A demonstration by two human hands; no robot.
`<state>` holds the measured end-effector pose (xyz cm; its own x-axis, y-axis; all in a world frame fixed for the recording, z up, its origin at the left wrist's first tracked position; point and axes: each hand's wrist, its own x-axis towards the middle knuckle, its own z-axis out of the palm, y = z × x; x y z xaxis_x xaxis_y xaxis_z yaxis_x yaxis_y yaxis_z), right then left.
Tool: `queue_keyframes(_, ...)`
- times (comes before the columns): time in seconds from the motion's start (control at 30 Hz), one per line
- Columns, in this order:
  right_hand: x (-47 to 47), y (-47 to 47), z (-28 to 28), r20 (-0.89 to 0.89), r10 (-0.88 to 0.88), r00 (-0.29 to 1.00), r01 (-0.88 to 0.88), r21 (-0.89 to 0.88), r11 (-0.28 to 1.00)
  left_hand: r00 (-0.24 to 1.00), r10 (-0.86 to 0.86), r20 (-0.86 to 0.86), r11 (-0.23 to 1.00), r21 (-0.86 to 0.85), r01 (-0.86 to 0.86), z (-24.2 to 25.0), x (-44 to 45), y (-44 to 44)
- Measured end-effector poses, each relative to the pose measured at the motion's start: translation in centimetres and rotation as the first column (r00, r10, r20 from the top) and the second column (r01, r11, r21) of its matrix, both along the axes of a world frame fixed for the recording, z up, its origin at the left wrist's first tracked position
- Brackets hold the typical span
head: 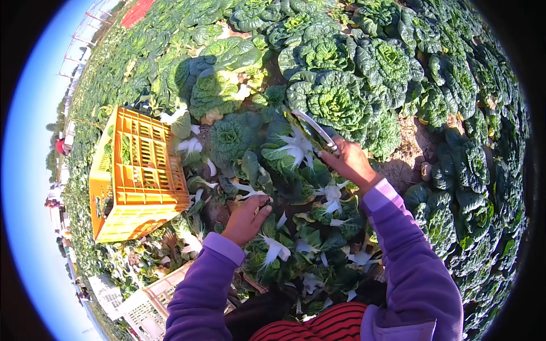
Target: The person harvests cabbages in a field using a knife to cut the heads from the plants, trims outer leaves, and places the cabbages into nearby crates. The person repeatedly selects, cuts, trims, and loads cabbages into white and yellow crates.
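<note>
My right hand (350, 164) is closed around a knife (315, 128), whose pale, slightly curved blade points up and left. Beneath the blade lies a cut leafy green head (296, 147) with its white stalk base turned up. My left hand (247, 219) is lower and to the left, fingers bent, beside a white leaf stalk (247, 189); whether it grips anything is unclear. Between my arms, more cut heads (332, 198) and loose white-stalked leaves (275, 251) cover the ground. A rooted dark green head (230, 135) grows just beyond my left hand.
A yellow plastic crate (149, 162) stands tilted at left, with greens visible through its slats. Pale crates (147, 307) are at lower left. Dense rows of leafy heads (341, 102) spread ahead and right, around bare soil (405, 149). Distant people (62, 146) appear along the left edge.
</note>
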<state>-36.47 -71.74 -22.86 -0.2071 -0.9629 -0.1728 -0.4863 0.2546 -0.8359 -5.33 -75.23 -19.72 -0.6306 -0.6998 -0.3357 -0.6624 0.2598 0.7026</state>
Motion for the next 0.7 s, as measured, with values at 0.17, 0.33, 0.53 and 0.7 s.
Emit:
queue_keyframes(0.17,8.2,-3.6,-2.4,-0.274,0.211,0.938,-0.245,-0.093,0.965,0.932,-0.18,0.314,0.982,0.008,0.187,12.9,2.1,7.3)
queue_keyframes(0.33,12.1,-6.3,-7.5,-0.242,0.115,0.963,-0.106,0.051,0.993,0.973,-0.015,0.229,0.998,0.062,0.001,14.5,3.2,12.7)
queue_keyframes(0.53,8.2,-6.3,-9.5,-0.127,0.32,0.939,-0.326,-0.027,0.945,0.996,0.089,0.01,0.995,0.033,-0.089,9.7,0.6,8.4)
queue_keyframes(0.7,6.7,-6.0,-4.5,-0.104,0.369,0.923,-0.351,0.157,0.923,0.998,0.058,0.022,0.998,0.033,-0.059,6.6,2.1,8.6)
